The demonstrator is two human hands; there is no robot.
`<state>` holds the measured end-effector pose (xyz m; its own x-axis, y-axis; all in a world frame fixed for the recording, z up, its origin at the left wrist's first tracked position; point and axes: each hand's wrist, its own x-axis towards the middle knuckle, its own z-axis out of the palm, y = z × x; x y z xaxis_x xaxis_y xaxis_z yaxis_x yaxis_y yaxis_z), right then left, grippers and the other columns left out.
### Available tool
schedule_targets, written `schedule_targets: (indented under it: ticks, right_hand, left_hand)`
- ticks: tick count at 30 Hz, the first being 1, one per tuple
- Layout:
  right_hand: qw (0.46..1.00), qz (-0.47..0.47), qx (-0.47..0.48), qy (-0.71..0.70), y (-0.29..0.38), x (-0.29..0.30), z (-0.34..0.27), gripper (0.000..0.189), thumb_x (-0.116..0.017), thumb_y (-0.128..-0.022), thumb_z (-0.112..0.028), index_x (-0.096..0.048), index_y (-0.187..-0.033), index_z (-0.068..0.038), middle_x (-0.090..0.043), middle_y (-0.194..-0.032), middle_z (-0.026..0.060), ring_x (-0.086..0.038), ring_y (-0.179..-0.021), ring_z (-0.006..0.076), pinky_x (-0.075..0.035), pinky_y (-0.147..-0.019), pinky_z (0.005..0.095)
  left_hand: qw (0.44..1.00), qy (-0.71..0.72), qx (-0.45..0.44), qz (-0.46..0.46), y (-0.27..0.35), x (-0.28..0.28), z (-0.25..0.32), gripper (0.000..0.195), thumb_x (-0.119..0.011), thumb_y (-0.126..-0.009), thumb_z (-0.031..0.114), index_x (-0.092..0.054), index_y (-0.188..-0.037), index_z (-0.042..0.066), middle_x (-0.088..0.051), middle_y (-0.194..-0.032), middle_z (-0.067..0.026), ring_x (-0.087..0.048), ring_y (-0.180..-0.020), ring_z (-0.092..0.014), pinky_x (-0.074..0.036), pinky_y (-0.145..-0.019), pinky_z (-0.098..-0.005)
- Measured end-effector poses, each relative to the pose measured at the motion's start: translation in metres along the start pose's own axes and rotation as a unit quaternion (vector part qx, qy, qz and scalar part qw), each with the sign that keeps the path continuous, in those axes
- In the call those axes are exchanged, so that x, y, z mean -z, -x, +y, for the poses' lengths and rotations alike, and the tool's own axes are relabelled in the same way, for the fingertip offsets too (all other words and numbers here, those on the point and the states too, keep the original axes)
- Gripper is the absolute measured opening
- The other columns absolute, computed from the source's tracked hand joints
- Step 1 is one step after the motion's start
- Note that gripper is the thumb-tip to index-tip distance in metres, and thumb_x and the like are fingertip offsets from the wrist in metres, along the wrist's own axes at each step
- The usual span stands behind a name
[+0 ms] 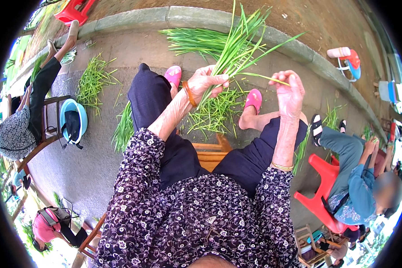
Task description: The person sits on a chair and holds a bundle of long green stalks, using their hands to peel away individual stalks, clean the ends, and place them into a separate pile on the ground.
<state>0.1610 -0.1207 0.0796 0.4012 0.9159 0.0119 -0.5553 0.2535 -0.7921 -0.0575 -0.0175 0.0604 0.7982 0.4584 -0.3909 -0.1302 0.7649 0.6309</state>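
Note:
My left hand (206, 82) is closed around the lower stalks of a bunch of long green grass-like leaves (238, 43), whose tips fan out away from me. A single yellow-green blade (263, 77) runs from the bunch to my right hand (289, 87), which pinches its end between thumb and fingers. On the ground below my hands, between my pink slippers, lies a loose heap of cut green pieces (217, 114). Beyond the hands a larger bundle of long green leaves (197, 42) rests by the stone curb. More long leaves (124, 129) lie beside my leg at the left.
A stone curb (201, 16) curves across the far side. At the left are a scattered green pile (93, 80) and a light-blue basin (83, 112) holding a black bag. People sit on both sides, one on a red plastic chair (325, 174). My wooden seat (209, 157) is beneath me.

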Motion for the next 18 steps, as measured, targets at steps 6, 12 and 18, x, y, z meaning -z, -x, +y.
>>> schedule_targets:
  ticks: [6, 12, 18]
  right_hand:
    - [0.950, 0.167, 0.183, 0.191, -0.003, 0.011, -0.004, 0.014, -0.050, -0.084, -0.010, -0.057, -0.088, 0.002, -0.058, -0.077, 0.0075, -0.055, -0.075, 0.0168, -0.044, -0.075, 0.0307]
    - [0.876, 0.157, 0.197, 0.411, 0.006, -0.015, -0.003, 0.009, -0.056, -0.078, -0.002, -0.061, -0.085, 0.000, -0.060, -0.080, 0.0049, -0.056, -0.077, 0.0123, -0.043, -0.074, 0.0252]
    - [0.721, -0.041, 0.290, 0.627, -0.001, -0.034, 0.018, 0.020, -0.064, -0.068, -0.004, -0.062, -0.087, -0.008, -0.060, -0.091, 0.0026, -0.055, -0.082, 0.0175, -0.038, -0.077, 0.0301]
  left_hand:
    - [0.999, -0.018, 0.011, 0.040, 0.000, 0.000, -0.001, 0.017, -0.062, -0.076, 0.011, -0.051, -0.088, 0.007, -0.058, -0.069, -0.0041, -0.045, -0.044, -0.006, -0.032, -0.037, -0.0187]
    - [0.997, -0.050, 0.015, 0.057, -0.002, 0.002, -0.003, 0.017, -0.064, -0.074, 0.011, -0.052, -0.085, 0.006, -0.058, -0.068, -0.0042, -0.044, -0.043, -0.007, -0.032, -0.039, -0.0185]
    - [0.993, -0.086, 0.033, 0.071, -0.004, -0.001, -0.008, 0.015, -0.066, -0.072, 0.007, -0.055, -0.082, 0.005, -0.059, -0.066, -0.0049, -0.044, -0.043, -0.007, -0.032, -0.038, -0.0184]
